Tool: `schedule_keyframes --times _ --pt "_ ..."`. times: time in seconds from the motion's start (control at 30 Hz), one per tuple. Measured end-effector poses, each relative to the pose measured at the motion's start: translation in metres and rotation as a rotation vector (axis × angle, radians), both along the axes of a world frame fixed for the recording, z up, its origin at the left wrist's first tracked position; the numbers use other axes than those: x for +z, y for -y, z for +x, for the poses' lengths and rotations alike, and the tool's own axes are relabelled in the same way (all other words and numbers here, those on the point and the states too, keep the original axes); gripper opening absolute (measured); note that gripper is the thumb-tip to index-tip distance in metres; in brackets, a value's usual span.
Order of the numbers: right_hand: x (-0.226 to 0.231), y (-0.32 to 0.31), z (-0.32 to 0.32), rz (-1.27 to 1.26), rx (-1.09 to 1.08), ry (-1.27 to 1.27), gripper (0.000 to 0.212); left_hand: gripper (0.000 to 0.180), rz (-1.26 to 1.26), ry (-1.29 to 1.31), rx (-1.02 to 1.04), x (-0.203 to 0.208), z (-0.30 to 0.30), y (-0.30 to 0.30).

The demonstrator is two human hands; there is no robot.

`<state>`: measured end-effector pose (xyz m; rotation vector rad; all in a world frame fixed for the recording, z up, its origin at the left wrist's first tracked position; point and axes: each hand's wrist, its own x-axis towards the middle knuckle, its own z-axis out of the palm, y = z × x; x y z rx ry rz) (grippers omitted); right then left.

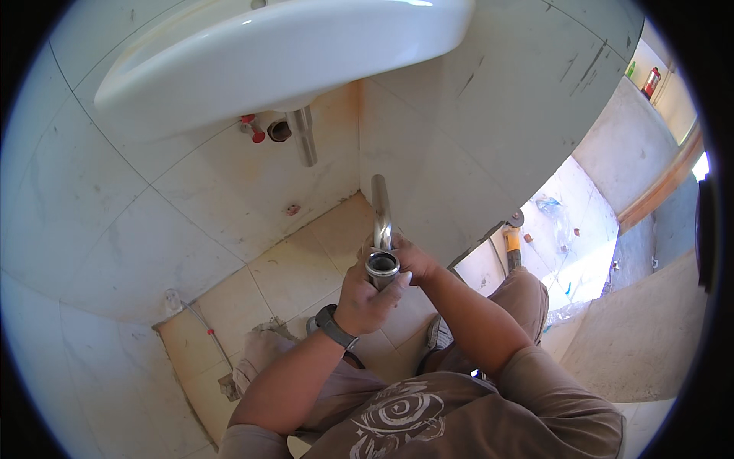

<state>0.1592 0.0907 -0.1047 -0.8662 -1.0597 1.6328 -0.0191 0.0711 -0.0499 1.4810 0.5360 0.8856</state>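
Note:
I hold a shiny metal drain pipe [381, 222] upright in front of me, its open round end [382, 265] facing up at me. My left hand [367, 298], with a dark watch on the wrist, is wrapped around the pipe's lower body. My right hand [409, 258] grips it from the right, fingers near the open end. The pipe's thin tube rises toward the white wall-hung sink [283, 53]. Under the sink a short metal tailpiece [305, 136] hangs down, beside a red valve [254, 134] and a dark wall outlet [279, 131].
Beige floor tiles [306, 260] lie below, with pale tiled walls [99, 222] around. A rag [264, 348] and a thin hose [200, 325] lie on the floor at left. An orange-handled tool [512, 241] rests by the corner. Bottles [650, 80] stand on a shelf at upper right.

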Motion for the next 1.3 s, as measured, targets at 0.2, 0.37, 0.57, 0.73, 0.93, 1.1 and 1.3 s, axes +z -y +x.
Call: schedule_keyframes --times 0.2,0.37,0.57,0.73,0.93,1.1,1.3 --pt "-0.021 0.004 -0.02 0.342 -0.378 0.549 0.023 0.03 0.178 -0.095 0.148 -0.01 0.007 0.002" --pt "-0.021 0.005 -0.007 0.187 -0.114 0.137 0.03 0.027 0.041 -0.038 0.05 0.0 0.002 0.002" --pt "-0.052 -0.004 -0.003 0.475 -0.23 0.483 0.035 0.028 0.039 -0.027 0.054 -0.007 0.006 0.002" --pt "-0.055 -0.007 -0.005 0.133 -0.181 0.448 0.047 0.03 0.092 -0.075 0.003 -0.018 0.005 0.0" --pt "-0.01 -0.028 0.0 -0.002 0.064 0.638 0.064 0.038 0.129 -0.273 -0.201 -0.028 -0.008 -0.024" --pt "0.011 -0.03 0.018 -0.159 -0.056 0.559 0.073 0.044 0.181 -0.552 -0.036 -0.041 -0.023 -0.047" --pt "-0.012 0.016 0.05 -0.221 0.087 0.708 0.064 0.04 0.217 -0.713 0.246 -0.059 -0.023 -0.096"
